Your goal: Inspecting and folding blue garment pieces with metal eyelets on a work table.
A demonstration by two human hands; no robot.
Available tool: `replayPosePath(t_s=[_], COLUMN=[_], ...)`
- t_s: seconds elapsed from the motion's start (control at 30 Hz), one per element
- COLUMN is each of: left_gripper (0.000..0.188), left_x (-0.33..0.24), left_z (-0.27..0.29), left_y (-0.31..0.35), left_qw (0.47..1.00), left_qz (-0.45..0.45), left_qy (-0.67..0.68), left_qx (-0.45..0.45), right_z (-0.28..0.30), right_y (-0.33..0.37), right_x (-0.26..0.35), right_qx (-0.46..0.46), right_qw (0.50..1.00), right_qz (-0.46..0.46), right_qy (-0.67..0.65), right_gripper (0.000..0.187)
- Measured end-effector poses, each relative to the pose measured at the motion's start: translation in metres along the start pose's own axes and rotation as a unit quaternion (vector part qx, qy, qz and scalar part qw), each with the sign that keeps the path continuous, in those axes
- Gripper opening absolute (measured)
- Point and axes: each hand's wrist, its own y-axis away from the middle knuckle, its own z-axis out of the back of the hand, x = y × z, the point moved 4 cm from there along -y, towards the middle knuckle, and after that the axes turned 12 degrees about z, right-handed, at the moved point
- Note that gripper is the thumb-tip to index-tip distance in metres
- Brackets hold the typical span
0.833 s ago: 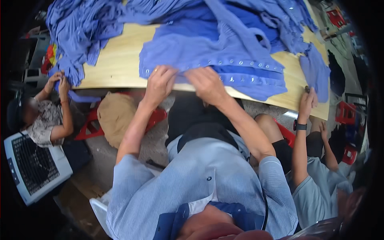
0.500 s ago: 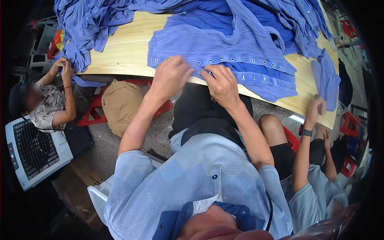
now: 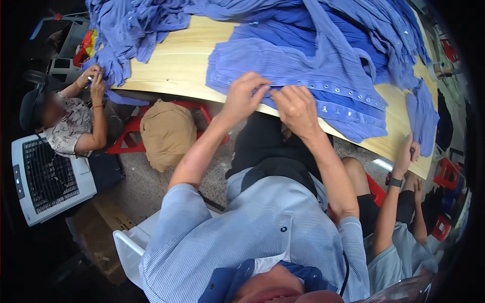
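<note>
The blue ribbed garment (image 3: 262, 58) lies at the near edge of the worktop (image 3: 172, 63), directly ahead of the person's hands. Its upper eyelet strip (image 3: 343, 91) and lower strip of metal fasteners (image 3: 347, 113) run left to right, long axis slanting nearer the person toward the right. The left hand (image 3: 245, 101) is narrowed to a pinch on the garment's near edge; the right hand (image 3: 299, 110), just beside it, is likewise closed on the edge, its curled fingers hiding which layer is held. The right hand is nearer the exposed fasteners, which extend to its right. Further blue garments (image 3: 134, 30) are heaped at the far left. A co-worker's hands (image 3: 95, 85) are raised at left; another co-worker's hand (image 3: 405, 154) is at the right edge. Below left, a tan cloth bundle (image 3: 167, 132) rests on a red stool (image 3: 124, 139).
</note>
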Motion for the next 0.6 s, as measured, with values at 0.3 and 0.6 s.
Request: replayPosePath(t_s=[0.3,0.6], left_gripper=[0.006,0.011], left_x=[-0.001,-0.007], left_z=[-0.013,-0.009], left_y=[-0.007,-0.001], left_qw=[0.999,0.997], left_qz=[-0.034,-0.029], left_qy=[-0.016,-0.010], left_qx=[0.029,0.071], right_z=[-0.015,-0.001], right_y=[0.011,0.001], right_x=[-0.019,-0.017], right_qx=[-0.033,-0.095], right_qw=[0.999,0.995], right_qz=[-0.016,0.019], right_qy=[0.003,0.026], right_gripper=[0.012,0.011])
